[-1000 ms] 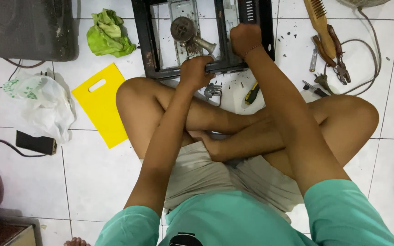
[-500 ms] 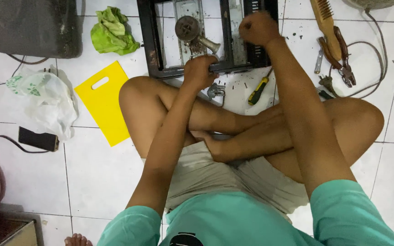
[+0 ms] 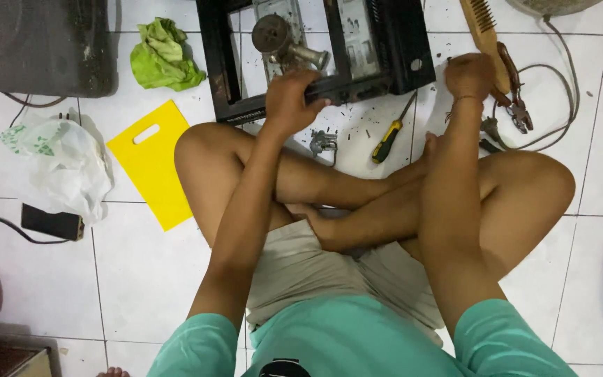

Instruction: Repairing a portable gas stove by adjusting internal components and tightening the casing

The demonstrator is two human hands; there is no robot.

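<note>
I sit cross-legged on the tiled floor [image 3: 148, 279], knees spread so the work lies straight ahead within arm's reach; my left hand [image 3: 289, 101] has its grip pressed shut round the near rail of the black metal frame [image 3: 392, 49], probably to steady it; the frame lies flat on the floor just past my shins, opened up, with a round burner part [image 3: 273, 33] and a stubby metal tube inside it, bare tile showing through the gaps.

My right hand [image 3: 470, 75] is off the frame, down beside its right corner and against the wire brush [image 3: 483, 28]; its grip looks curled closed, but I cannot tell whether it pinches anything.

Tools lie fanned about that hand, as if kept within reach: a yellow-handled screwdriver [image 3: 388, 139] and a small metal fitting [image 3: 322, 142] between my legs and the frame, pliers [image 3: 518, 108] and a grey cable [image 3: 560, 105] to the right.

To the left, a yellow board [image 3: 151, 164] lies flat by my knee; beyond it sits a white plastic bag [image 3: 64, 164], crumpled, contents hidden; a phone [image 3: 51, 222] lies below it; farther off, a green rag [image 3: 165, 56] and a dark box [image 3: 36, 42].
</note>
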